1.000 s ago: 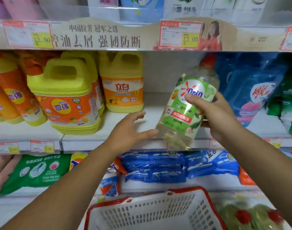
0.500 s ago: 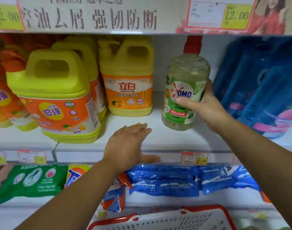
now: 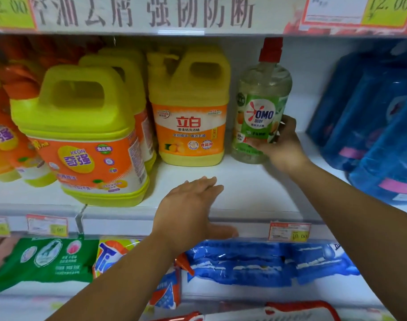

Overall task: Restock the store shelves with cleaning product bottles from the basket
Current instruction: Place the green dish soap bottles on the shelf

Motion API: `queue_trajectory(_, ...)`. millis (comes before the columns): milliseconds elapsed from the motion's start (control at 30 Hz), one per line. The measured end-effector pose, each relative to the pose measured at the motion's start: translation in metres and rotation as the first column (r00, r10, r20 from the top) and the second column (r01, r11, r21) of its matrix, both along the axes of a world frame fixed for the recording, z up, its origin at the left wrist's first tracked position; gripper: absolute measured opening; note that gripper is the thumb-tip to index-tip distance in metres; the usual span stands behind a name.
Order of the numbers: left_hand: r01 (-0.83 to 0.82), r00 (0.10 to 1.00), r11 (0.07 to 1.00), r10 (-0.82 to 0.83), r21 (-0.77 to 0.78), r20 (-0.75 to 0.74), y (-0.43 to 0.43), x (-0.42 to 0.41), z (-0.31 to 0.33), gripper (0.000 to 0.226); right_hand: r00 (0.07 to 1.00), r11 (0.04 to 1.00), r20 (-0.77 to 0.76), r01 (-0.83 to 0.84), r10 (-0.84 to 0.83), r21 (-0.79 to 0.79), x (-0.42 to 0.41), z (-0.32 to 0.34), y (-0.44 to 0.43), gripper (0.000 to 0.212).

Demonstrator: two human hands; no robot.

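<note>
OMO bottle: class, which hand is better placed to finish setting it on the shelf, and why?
Right. The right hand grips the OMO bottle, upright on the shelf beside the yellow jug. The left hand lies flat on the shelf's front edge, holding nothing, apart from the bottle.

The right hand (image 3: 281, 144) grips the clear OMO bottle (image 3: 261, 107), upright on the white shelf (image 3: 251, 191) just right of a yellow jug (image 3: 189, 107). The left hand (image 3: 188, 209) rests flat on the shelf's near edge. The red-rimmed basket (image 3: 302, 309) shows at the bottom.
</note>
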State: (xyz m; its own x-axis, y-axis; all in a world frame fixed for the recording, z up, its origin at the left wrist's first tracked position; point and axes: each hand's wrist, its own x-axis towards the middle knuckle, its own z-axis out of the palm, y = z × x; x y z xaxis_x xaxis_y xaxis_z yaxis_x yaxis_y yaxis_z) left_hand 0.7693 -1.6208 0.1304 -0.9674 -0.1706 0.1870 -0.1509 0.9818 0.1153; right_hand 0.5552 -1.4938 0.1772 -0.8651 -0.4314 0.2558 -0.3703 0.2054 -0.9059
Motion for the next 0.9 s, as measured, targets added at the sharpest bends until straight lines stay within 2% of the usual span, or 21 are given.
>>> queue_trajectory(133,0.004,1.000,1.000,-0.004,0.001,-0.028,0.000,0.001,-0.001,0.103,0.998,0.998,0.046,-0.040,0.043,-0.058,-0.018,-0.008,-0.014,0.088)
queue_trajectory(400,0.010,0.998,1.000,-0.010,0.004,-0.062,-0.001,0.000,-0.005,0.104,0.997,0.995,-0.007,-0.076,0.076,-0.069,-0.033,-0.016,-0.035,0.079)
queue_trajectory(567,0.018,0.998,1.000,-0.017,0.003,-0.065,0.000,0.002,-0.005,0.103,0.993,0.992,0.020,-0.114,0.115,-0.049,-0.047,-0.016,-0.040,0.082)
queue_trajectory(800,0.001,1.000,1.000,0.000,0.029,-0.023,0.002,0.003,0.000,0.102,0.989,0.990,0.085,-0.129,0.124,0.054,-0.029,-0.002,-0.033,0.070)
queue_trajectory(900,-0.005,1.000,0.999,0.005,0.044,0.013,0.004,0.004,0.005,0.101,0.994,0.982,0.112,-0.012,-0.009,0.189,-0.002,0.004,-0.006,0.071)
